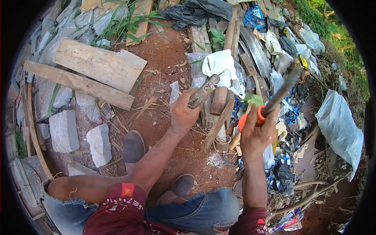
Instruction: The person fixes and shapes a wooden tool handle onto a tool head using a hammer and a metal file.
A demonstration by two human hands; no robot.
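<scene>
My left hand (183, 111) is closed around a short, rough piece of wood (203, 92), which tilts up and to the right. In my right hand (256, 137) is a long, dark blade with an orange handle (282, 91); it points up and to the right, its tip blurred. The blade and the wood are apart. Just beyond the wood, a white plastic bag (219, 64) lies on wooden pieces. A thick wooden block (220, 101) sits below the bag, between my two hands.
Two boards (100, 64) lie at the left, above pale concrete blocks (64, 131). Scattered rubbish (282, 164) and a large translucent plastic sheet (340, 125) cover the right side. My shoes (133, 146) stand on reddish soil (156, 78). A black plastic bag (199, 11) lies at the top.
</scene>
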